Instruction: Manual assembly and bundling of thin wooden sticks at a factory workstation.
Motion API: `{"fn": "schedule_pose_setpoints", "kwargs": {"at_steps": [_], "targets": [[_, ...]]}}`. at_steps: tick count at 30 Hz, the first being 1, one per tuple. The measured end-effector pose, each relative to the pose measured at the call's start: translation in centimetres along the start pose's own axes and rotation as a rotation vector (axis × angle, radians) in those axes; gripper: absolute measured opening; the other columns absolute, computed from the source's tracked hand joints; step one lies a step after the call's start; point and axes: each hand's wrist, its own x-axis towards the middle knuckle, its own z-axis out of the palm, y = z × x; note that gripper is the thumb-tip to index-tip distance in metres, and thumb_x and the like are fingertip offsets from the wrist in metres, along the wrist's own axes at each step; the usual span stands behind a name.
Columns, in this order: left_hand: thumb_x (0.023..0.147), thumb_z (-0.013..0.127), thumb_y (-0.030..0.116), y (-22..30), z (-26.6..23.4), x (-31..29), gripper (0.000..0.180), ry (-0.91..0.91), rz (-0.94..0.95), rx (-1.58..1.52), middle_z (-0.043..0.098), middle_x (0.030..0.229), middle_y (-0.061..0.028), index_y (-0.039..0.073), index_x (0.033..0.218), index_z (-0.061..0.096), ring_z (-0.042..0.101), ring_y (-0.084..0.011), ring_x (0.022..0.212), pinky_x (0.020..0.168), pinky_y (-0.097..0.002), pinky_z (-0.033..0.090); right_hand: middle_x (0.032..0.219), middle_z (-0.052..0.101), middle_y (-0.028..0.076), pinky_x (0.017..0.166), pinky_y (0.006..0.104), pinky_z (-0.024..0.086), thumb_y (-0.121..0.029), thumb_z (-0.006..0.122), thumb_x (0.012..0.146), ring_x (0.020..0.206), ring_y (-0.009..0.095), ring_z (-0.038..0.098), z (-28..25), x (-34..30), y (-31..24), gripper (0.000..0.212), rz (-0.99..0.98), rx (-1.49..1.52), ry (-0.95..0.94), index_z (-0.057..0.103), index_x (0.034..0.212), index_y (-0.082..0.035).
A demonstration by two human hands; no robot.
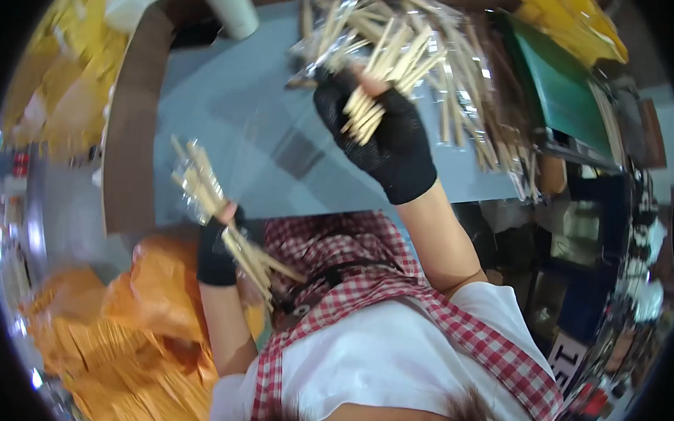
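Fingerless black gloves cover both my hands. My left hand, low at the table's near left edge, is closed around a few pale wooden sticks, partly wrapped in clear plastic. Farther right, my right hand is raised over the table, its fingers wrapped round a bunch of pale wooden sticks whose ends poke out below the thumb. Just beyond it lies a heap of similar sticks in clear plastic; the held bunch partly overlaps this heap in view. Whether the sticks are chopsticks, I cannot tell.
The blue-grey table has a brown raised border on its left. A white cylinder stands at the back. To the right is a green panel. Orange bags fill the lower left, with yellow bags beyond.
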Motion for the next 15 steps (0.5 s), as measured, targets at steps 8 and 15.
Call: {"fn": "schedule_pose_setpoints", "kwargs": {"at_steps": [8,15], "targets": [[0.094,0.058,0.015,0.0,-3.2,2.3,0.015,-0.460,0.040,-0.255,0.032,0.066,0.0055,0.013,0.085,0.045,0.035,-0.0063,0.053,0.048,-0.0220,0.036,0.079,0.067,0.007,0.072,0.0308,0.049,-0.025,0.064,0.088,0.075,0.016,0.061,-6.8,-2.9,-23.7,0.020,-0.669,-1.842,0.703,0.068,0.093,-0.006],[0.092,0.058,0.014,-0.7,2.2,3.7,0.017,-0.415,-0.031,-0.205,0.035,0.067,0.0048,0.013,0.082,0.043,0.035,-0.0061,0.054,0.049,-0.0210,0.033,0.100,0.067,0.017,0.083,0.0449,0.047,-0.059,0.045,0.089,0.094,0.034,0.064,-11.4,-9.4,-41.8,0.056,-0.287,-2.630,1.648,0.066,0.110,-0.011]]}}
